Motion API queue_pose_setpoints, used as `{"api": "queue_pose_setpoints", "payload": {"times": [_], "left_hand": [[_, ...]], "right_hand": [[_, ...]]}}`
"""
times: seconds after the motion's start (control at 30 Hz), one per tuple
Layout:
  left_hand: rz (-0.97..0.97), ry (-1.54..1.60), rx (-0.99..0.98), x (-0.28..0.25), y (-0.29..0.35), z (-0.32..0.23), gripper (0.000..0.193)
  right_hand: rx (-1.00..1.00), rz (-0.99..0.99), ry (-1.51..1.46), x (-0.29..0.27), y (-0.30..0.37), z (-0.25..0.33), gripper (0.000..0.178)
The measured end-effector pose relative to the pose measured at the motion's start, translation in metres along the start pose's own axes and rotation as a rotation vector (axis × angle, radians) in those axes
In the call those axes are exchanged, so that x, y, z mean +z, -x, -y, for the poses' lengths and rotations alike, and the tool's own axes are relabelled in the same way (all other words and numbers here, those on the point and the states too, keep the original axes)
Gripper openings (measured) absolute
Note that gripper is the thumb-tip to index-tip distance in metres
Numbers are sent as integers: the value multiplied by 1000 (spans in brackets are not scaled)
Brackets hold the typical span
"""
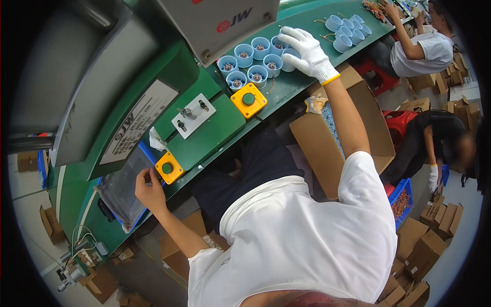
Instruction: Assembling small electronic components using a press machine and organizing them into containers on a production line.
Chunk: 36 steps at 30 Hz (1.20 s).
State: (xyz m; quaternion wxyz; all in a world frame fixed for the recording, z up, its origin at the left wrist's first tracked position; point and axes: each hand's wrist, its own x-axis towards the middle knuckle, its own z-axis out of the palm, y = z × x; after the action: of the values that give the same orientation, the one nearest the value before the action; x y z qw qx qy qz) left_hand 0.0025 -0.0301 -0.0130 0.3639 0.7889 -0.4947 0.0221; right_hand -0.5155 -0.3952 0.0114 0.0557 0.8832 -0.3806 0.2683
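Note:
My right hand (305, 53), in a white knit glove with a yellow cuff, reaches over a group of light blue round cups on the green bench. Its fingers are stretched out and apart, above and against a blue cup (290, 60) at the group's right end. Small metal-and-wire parts sit inside several cups, such as the near blue cup (257, 75). My bare left hand (149, 189) is beside a yellow box with a green push button (169, 168). Its fingers are curled together; whatever they may hold is hidden.
A second yellow button box (248, 101) stands near the cups. Between the boxes is a white fixture plate (193, 115) on the green press bed. An open carton (319, 153) of blue parts stands at my right. More blue cups (349, 31) lie farther along; two people work nearby.

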Motion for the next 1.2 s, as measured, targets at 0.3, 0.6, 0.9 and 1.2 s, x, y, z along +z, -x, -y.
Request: {"api": "queue_pose_setpoints", "payload": {"times": [0.3,0.6,0.9,1.2], "left_hand": [[-1,-15,9,-2,-2,-2,8],[-19,19,1,0,-2,1,8],[-33,-9,-30,-8,8,5,7],[-9,21,19,-3,-1,-4,8]], "right_hand": [[528,189,524,-103,18,-156,44],[453,477,538,-93,17,-168,38],[328,139,-66,-55,-136,66,37],[195,47,209,91,-143,85,43]]}}
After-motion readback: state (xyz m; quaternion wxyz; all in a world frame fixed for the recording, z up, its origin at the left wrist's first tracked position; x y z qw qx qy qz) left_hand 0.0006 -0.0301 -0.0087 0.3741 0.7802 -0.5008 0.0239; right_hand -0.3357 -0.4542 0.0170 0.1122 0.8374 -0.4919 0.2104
